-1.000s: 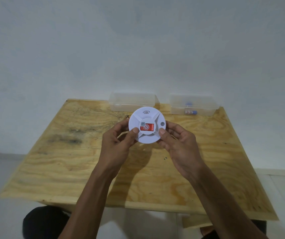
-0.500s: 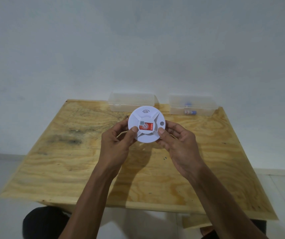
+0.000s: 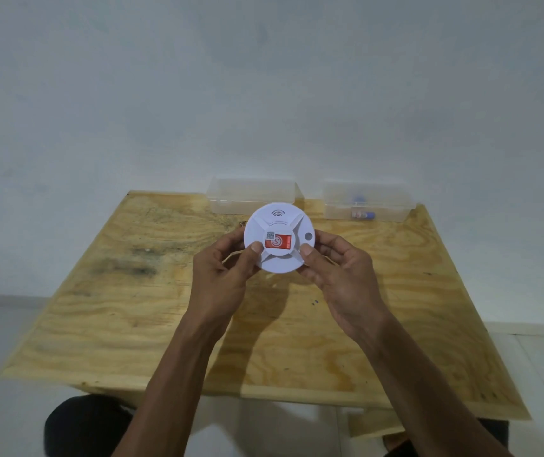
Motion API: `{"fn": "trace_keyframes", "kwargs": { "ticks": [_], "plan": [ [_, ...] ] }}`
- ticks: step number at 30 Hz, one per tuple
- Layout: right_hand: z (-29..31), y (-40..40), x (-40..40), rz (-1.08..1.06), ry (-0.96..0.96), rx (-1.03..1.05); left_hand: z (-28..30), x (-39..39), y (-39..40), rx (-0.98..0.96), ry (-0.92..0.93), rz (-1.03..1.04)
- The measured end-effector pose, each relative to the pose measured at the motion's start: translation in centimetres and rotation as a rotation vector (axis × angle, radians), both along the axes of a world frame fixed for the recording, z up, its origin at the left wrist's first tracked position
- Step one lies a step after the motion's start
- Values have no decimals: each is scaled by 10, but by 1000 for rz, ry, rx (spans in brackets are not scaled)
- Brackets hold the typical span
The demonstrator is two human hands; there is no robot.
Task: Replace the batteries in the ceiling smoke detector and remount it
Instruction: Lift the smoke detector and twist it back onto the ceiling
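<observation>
A round white smoke detector with a red label and a QR sticker on its face is held up above the wooden table, face toward me. My left hand grips its left edge, thumb on the front. My right hand grips its right edge, thumb pressed by the label. Both sets of fingers curl behind the disc, whose back is hidden. Batteries with blue ends lie in the right clear box.
Two clear plastic boxes stand at the table's far edge against the white wall: the left box looks to hold nothing, the right one holds batteries. My dark-clothed knees show below the near edge.
The detector and both hands have risen very slightly; the grip is the same.
</observation>
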State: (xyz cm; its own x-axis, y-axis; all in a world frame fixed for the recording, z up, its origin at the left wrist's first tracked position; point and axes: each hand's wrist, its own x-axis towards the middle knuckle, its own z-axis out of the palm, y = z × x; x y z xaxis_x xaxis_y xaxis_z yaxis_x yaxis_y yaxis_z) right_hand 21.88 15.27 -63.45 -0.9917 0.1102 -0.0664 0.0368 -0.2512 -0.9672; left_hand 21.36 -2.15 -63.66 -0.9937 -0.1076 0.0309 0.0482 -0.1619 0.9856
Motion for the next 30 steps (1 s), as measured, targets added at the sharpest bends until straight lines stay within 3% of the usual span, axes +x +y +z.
{"fn": "trace_keyframes", "kwargs": {
  "ticks": [30],
  "plan": [
    [3, 2, 1, 2, 42, 24, 3, 3, 0, -29, 7, -4]
  ]
}}
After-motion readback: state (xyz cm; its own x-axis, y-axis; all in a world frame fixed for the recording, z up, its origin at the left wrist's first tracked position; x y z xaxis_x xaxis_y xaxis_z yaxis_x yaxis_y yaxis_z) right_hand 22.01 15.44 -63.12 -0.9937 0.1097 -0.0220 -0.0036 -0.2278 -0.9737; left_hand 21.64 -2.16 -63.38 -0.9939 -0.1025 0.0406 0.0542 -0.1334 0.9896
